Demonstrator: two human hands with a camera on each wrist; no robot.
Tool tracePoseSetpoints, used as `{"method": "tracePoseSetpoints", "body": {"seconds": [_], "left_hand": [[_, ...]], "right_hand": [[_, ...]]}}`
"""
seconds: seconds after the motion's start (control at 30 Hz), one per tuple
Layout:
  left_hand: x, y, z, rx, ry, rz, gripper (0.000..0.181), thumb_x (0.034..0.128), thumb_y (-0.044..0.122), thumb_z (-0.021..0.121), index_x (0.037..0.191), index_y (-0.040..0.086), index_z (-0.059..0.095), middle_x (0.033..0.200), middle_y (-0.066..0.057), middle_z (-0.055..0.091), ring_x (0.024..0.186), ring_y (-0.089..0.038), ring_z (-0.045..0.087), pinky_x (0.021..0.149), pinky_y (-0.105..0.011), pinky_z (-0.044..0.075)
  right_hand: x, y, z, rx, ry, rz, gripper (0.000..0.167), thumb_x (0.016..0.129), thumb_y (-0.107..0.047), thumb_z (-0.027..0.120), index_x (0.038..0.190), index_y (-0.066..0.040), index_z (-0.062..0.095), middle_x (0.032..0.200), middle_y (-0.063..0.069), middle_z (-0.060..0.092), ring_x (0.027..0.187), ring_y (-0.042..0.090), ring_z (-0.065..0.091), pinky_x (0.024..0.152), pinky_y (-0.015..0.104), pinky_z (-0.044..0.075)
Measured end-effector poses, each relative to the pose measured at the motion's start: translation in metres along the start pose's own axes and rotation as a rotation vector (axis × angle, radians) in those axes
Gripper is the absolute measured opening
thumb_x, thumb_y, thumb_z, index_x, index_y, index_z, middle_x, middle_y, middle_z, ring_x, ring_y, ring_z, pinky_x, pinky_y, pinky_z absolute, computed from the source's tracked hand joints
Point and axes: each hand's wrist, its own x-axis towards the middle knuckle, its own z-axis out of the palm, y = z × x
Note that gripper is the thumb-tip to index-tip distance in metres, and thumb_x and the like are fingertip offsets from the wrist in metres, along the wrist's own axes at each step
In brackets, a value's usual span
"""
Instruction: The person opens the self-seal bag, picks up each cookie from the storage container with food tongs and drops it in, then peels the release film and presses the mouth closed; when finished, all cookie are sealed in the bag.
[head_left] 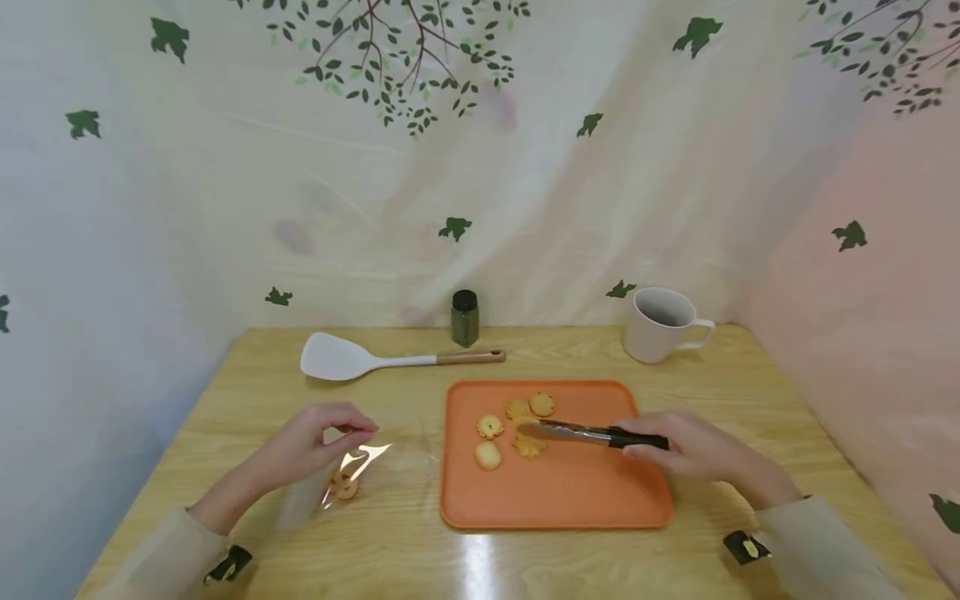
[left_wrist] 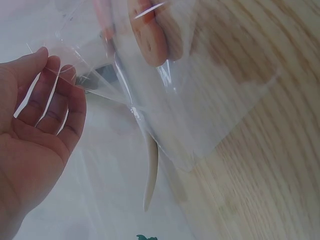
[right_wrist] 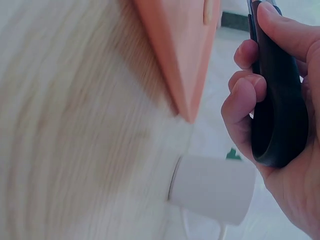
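My left hand (head_left: 318, 442) pinches the edge of a clear plastic bag (head_left: 303, 502) between thumb and fingers; a few cookies (head_left: 345, 486) lie inside the bag. In the left wrist view the hand (left_wrist: 42, 110) holds the film (left_wrist: 200, 115) by its edge, beside a cookie (left_wrist: 149, 40). My right hand (head_left: 693, 450) grips tongs (head_left: 637, 438) by the black handle, their tips over cookies (head_left: 529, 445) on the orange tray (head_left: 555, 508). The right wrist view shows the fingers curled round that black handle (right_wrist: 280, 90). Whether the tips hold a cookie, I cannot tell.
Behind the tray lies a white spatula (head_left: 337, 358) with a wooden handle end. A dark-lidded green jar (head_left: 465, 321) stands by the back edge, and a white mug (head_left: 651, 333) stands at the back right. A patterned cloth (head_left: 525, 192) hangs behind the wooden table (head_left: 375, 558).
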Motion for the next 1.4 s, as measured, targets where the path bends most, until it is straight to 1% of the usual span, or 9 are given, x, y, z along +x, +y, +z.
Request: {"method": "tracePoseSetpoints", "body": {"seconds": [0.13, 0.23, 0.33, 0.47, 0.53, 0.63, 0.8, 1.07, 1.4], "left_hand": [[-0.004, 0.001, -0.003, 0.012, 0.013, -0.017, 0.024, 0.0873, -0.008, 0.075, 0.106, 0.007, 0.075, 0.098, -0.005, 0.074, 0.088, -0.010, 0.070, 0.075, -0.025, 0.057], [-0.002, 0.001, -0.002, 0.005, 0.007, -0.018, 0.023, 0.0887, -0.006, 0.074, 0.107, 0.009, 0.076, 0.098, -0.004, 0.075, 0.088, -0.011, 0.070, 0.073, -0.026, 0.058], [0.003, 0.001, -0.001, 0.007, 0.000, -0.013, 0.023, 0.0901, -0.004, 0.074, 0.107, 0.011, 0.076, 0.097, -0.004, 0.075, 0.087, -0.012, 0.070, 0.073, -0.027, 0.058], [0.011, 0.002, -0.001, 0.021, 0.006, -0.001, 0.023, 0.0900, -0.004, 0.074, 0.106, 0.012, 0.076, 0.096, -0.003, 0.074, 0.087, -0.011, 0.069, 0.075, -0.025, 0.057], [0.013, 0.002, -0.001, 0.024, 0.012, 0.011, 0.024, 0.0891, -0.005, 0.074, 0.106, 0.012, 0.076, 0.095, -0.003, 0.074, 0.086, -0.011, 0.069, 0.074, -0.026, 0.057], [0.014, 0.002, 0.000, 0.013, 0.013, 0.031, 0.025, 0.0886, -0.006, 0.074, 0.106, 0.012, 0.075, 0.096, -0.002, 0.074, 0.084, -0.012, 0.068, 0.071, -0.026, 0.057], [0.009, 0.002, 0.001, -0.011, 0.011, 0.046, 0.026, 0.0877, -0.009, 0.074, 0.106, 0.011, 0.075, 0.096, -0.003, 0.072, 0.082, -0.012, 0.067, 0.066, -0.027, 0.056], [0.008, -0.001, 0.000, -0.011, -0.007, 0.037, 0.028, 0.0881, -0.008, 0.074, 0.107, 0.012, 0.075, 0.098, -0.003, 0.072, 0.080, -0.011, 0.064, 0.058, -0.027, 0.053], [0.012, -0.002, 0.003, -0.015, 0.009, 0.089, 0.027, 0.0852, -0.011, 0.075, 0.105, 0.007, 0.075, 0.096, -0.004, 0.072, 0.079, -0.012, 0.064, 0.058, -0.023, 0.051]], "right_hand": [[0.018, -0.004, 0.004, -0.005, -0.041, -0.026, 0.038, 0.100, -0.017, 0.067, 0.131, 0.005, 0.065, 0.120, 0.010, 0.072, 0.097, 0.009, 0.069, 0.075, 0.031, 0.058], [0.030, -0.006, 0.005, -0.001, -0.070, -0.021, 0.040, 0.102, -0.019, 0.065, 0.132, 0.007, 0.063, 0.120, 0.011, 0.072, 0.096, 0.009, 0.069, 0.076, 0.033, 0.058], [0.042, -0.009, 0.003, 0.021, -0.083, -0.033, 0.041, 0.102, -0.018, 0.064, 0.133, 0.008, 0.062, 0.116, 0.009, 0.073, 0.083, 0.003, 0.065, 0.069, 0.028, 0.055], [0.061, -0.014, -0.001, 0.049, -0.081, -0.100, 0.038, 0.102, -0.016, 0.065, 0.133, 0.005, 0.063, 0.102, 0.001, 0.074, 0.063, -0.003, 0.048, 0.057, 0.020, 0.044], [0.070, -0.018, -0.001, 0.063, -0.085, -0.118, 0.037, 0.102, -0.018, 0.065, 0.134, 0.002, 0.064, 0.101, -0.002, 0.073, 0.059, -0.003, 0.041, 0.054, 0.018, 0.040], [0.083, -0.023, 0.004, 0.097, -0.103, -0.129, 0.036, 0.102, -0.020, 0.065, 0.134, -0.003, 0.065, 0.108, -0.001, 0.073, 0.063, -0.002, 0.045, 0.057, 0.018, 0.041], [0.104, -0.032, 0.022, 0.125, -0.166, -0.160, 0.028, 0.102, -0.022, 0.065, 0.129, -0.015, 0.069, 0.097, -0.005, 0.072, 0.065, -0.001, 0.047, 0.057, 0.017, 0.040], [0.137, -0.042, 0.038, 0.127, -0.259, -0.092, 0.033, 0.102, -0.028, 0.064, 0.132, -0.014, 0.068, 0.081, -0.004, 0.068, 0.060, -0.003, 0.048, 0.057, 0.018, 0.042], [0.166, -0.052, 0.051, 0.175, -0.309, -0.008, 0.021, 0.106, -0.035, 0.057, 0.111, -0.020, 0.071, 0.067, -0.012, 0.045, 0.052, 0.001, 0.041, 0.057, 0.021, 0.037]]}}
